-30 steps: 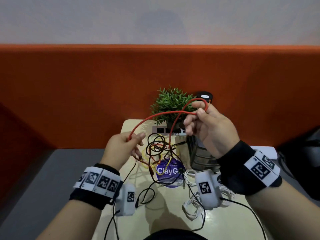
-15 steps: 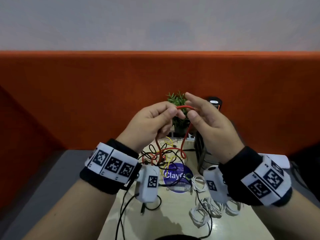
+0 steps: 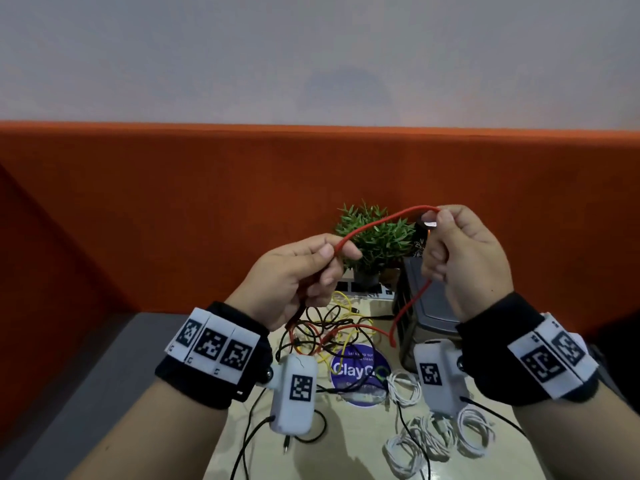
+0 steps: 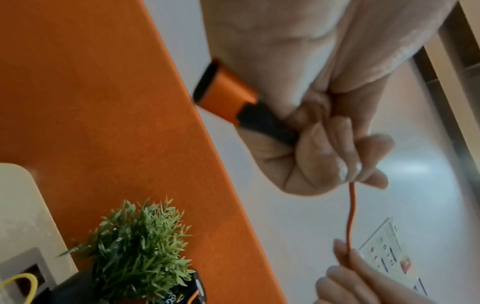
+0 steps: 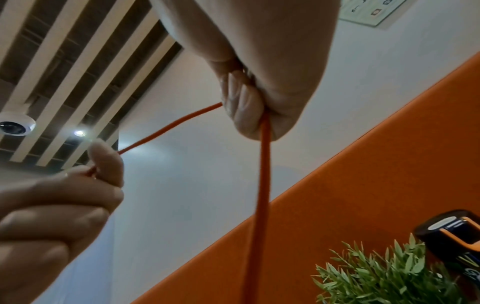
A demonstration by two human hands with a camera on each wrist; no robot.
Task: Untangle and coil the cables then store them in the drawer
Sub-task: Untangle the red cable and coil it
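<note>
A red cable (image 3: 384,221) arcs in the air between both hands, above the table. My left hand (image 3: 330,254) pinches it between thumb and forefinger. The left wrist view shows the cable's orange plug (image 4: 224,92) tucked in that palm and the red cable (image 4: 351,205) leaving the fingers. My right hand (image 3: 437,221) pinches the cable at the top of the arc, and the rest hangs down to the table. In the right wrist view the red cable (image 5: 262,185) drops from the right hand (image 5: 255,121). A tangle of black, yellow and red cables (image 3: 329,329) lies below. The grey drawer unit (image 3: 427,306) stands at the right.
Coiled white cables (image 3: 436,441) lie at the table's front right. A small green plant (image 3: 375,237) and a socket strip (image 3: 363,289) stand at the back, before an orange partition (image 3: 173,220). A purple sticker (image 3: 360,368) marks the table (image 3: 346,452).
The hands, close together half a second ago, have drawn apart. The right hand has moved right, and a span of red cable now stretches between them.
</note>
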